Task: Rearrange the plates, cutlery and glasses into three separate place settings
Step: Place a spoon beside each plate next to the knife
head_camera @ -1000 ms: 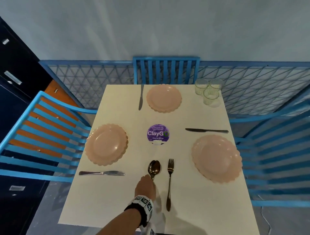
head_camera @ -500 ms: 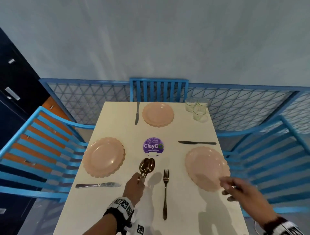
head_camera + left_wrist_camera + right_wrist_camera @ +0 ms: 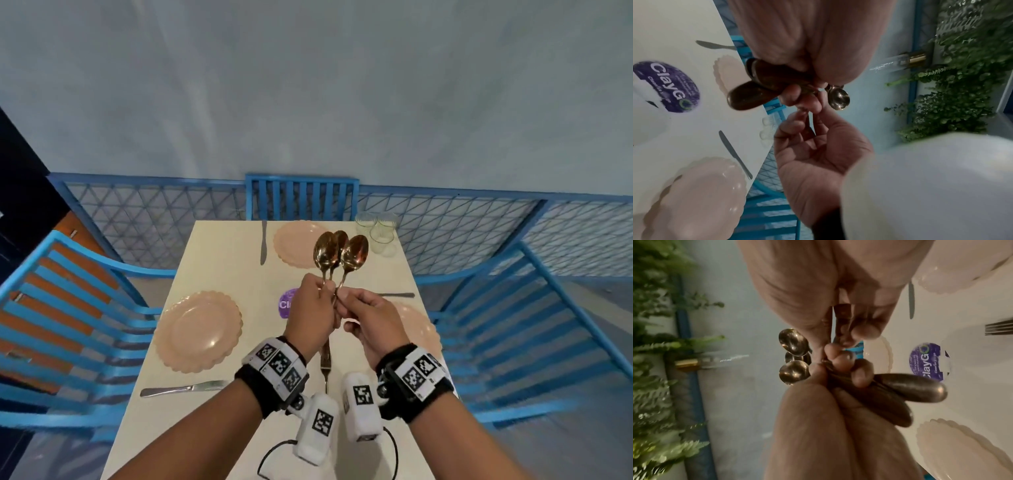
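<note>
Head view: both hands (image 3: 342, 311) pinch three spoons (image 3: 339, 251), hiding their handles and the fork (image 3: 326, 363).

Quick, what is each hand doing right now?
Left hand: grips the spoons by their handles.
Right hand: pinches one spoon's handle.

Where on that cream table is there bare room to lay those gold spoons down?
Bare tabletop lies between the left pink scalloped plate and the purple round sticker, and along the near edge below the steel knife. The far right corner is crowded with three clear glasses.
</note>
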Demonstrator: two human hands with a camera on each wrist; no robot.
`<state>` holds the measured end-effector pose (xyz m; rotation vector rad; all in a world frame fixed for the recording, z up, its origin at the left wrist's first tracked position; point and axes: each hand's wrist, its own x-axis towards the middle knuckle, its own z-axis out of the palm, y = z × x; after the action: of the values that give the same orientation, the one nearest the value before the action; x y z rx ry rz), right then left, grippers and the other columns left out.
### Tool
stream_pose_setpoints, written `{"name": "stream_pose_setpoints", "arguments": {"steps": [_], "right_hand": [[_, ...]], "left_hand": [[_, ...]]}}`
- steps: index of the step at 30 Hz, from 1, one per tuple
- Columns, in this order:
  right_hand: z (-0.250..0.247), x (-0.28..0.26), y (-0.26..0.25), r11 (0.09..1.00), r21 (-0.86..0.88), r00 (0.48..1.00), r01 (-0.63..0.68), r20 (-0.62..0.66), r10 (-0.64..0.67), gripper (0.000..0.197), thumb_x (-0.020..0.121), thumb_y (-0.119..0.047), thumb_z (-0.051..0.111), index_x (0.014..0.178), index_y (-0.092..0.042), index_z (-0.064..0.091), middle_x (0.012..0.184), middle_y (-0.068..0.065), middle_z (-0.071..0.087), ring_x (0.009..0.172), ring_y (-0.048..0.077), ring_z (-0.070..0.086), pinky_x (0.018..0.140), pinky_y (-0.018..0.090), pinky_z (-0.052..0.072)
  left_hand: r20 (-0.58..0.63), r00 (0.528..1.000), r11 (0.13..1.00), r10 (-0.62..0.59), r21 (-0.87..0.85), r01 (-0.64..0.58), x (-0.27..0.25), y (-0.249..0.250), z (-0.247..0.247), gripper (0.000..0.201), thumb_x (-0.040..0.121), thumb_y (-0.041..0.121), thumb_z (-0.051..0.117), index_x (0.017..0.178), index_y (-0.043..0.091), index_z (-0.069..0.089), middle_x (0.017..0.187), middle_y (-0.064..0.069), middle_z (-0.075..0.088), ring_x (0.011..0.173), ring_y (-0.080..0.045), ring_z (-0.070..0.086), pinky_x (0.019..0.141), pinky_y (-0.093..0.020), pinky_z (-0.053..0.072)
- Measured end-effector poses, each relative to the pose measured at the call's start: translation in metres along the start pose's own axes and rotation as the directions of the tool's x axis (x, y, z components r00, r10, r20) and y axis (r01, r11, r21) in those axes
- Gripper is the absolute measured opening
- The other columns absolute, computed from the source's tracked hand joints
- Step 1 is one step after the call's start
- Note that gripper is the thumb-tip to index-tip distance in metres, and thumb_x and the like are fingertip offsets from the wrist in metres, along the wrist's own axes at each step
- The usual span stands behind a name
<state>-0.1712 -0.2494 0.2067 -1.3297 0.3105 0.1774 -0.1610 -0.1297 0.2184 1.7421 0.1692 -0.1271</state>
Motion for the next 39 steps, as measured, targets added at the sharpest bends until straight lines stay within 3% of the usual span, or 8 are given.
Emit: {"name": "stream_pose_setpoints", "arguments": {"steps": [6,9,11,15,19,23,32,39], "right_hand": [[-0.024,0.016,0.008,0.990,0.133,0.999,-0.040,-0.003,0.041,0.026,0.099,-0.014,0.059,0.104,0.012,0.061,0.063,0.013,0.044,0.050,0.022,0.041,0.053,0.034,0.042],[-0.053,0.033,0.004,0.974,0.229,0.998,0.003,-0.065,0.012,0.012,0.102,-0.009,0.051,0.096,-0.001,0.059,0.076,0.011,0.062,0.062,0.024,0.059,0.063,0.037,0.052],[-0.085,0.051,-0.002,0.968,0.249,0.993,0.010,-0.114,0.019,0.012,0.102,-0.004,0.049,0.093,-0.007,0.057,0.075,0.007,0.064,0.068,0.021,0.064,0.072,0.035,0.054],[-0.149,0.097,-0.008,0.993,-0.115,0.982,0.024,-0.184,-0.045,0.015,0.099,0.001,0.051,0.090,-0.007,0.060,0.073,0.004,0.058,0.067,0.018,0.053,0.066,0.028,0.047],[-0.191,0.169,-0.004,0.812,-0.583,0.979,0.007,-0.160,-0.123,0.016,0.095,0.004,0.051,0.090,-0.001,0.065,0.072,-0.002,0.060,0.067,0.015,0.053,0.064,0.022,0.045],[-0.199,0.237,0.005,0.577,-0.817,0.994,0.008,-0.059,-0.097,0.023,0.093,0.001,0.048,0.091,-0.011,0.068,0.076,-0.011,0.061,0.070,0.007,0.054,0.063,0.017,0.040],[-0.186,0.338,0.063,0.277,-0.959,0.987,0.054,0.093,0.129,0.013,0.096,-0.011,0.057,0.089,-0.016,0.065,0.109,0.007,0.072,0.098,0.024,0.063,0.081,0.027,0.043],[-0.193,0.358,0.083,0.159,-0.982,0.978,0.097,0.124,0.170,0.020,0.094,-0.008,0.052,0.091,-0.018,0.070,0.109,0.004,0.071,0.104,0.025,0.063,0.085,0.030,0.047]], "left_hand": [[0.122,0.992,0.996,-0.030,-0.084,0.040,0.005,-0.010,0.025,0.017,0.108,0.021,0.039,0.099,0.007,0.042,0.068,-0.020,0.069,0.049,-0.023,0.062,0.048,-0.032,0.048],[0.121,0.985,0.981,-0.120,-0.137,0.137,0.016,-0.027,0.030,0.015,0.108,0.020,0.037,0.099,0.009,0.040,0.073,-0.021,0.071,0.058,-0.033,0.067,0.055,-0.038,0.051],[0.079,0.980,0.967,-0.185,-0.165,0.195,0.028,-0.035,0.027,0.018,0.106,0.024,0.037,0.094,0.010,0.042,0.065,-0.014,0.066,0.049,-0.027,0.059,0.050,-0.031,0.044],[-0.069,0.965,0.951,-0.251,-0.202,0.233,0.060,-0.042,0.023,0.022,0.103,0.010,0.039,0.082,0.014,0.043,0.065,-0.007,0.050,0.037,-0.009,0.034,0.038,-0.019,0.022],[-0.116,0.957,0.957,-0.267,-0.150,0.249,0.102,-0.051,0.036,0.024,0.104,0.010,0.042,0.081,0.014,0.045,0.058,-0.001,0.053,0.039,-0.009,0.037,0.044,-0.023,0.023],[-0.106,0.951,0.946,-0.290,-0.181,0.269,0.137,-0.057,0.045,0.013,0.104,0.007,0.042,0.092,0.008,0.047,0.065,-0.009,0.052,0.032,-0.010,0.037,0.038,-0.016,0.024],[-0.150,0.927,0.933,-0.343,-0.164,0.319,0.181,-0.111,0.068,0.007,0.096,0.015,0.050,0.091,0.014,0.055,0.065,-0.006,0.059,0.048,-0.019,0.040,0.045,-0.023,0.030],[-0.089,0.936,0.923,-0.340,-0.222,0.314,0.172,-0.132,0.069,0.003,0.101,0.012,0.050,0.098,0.011,0.052,0.068,-0.007,0.054,0.049,-0.015,0.039,0.039,-0.020,0.028]]}}
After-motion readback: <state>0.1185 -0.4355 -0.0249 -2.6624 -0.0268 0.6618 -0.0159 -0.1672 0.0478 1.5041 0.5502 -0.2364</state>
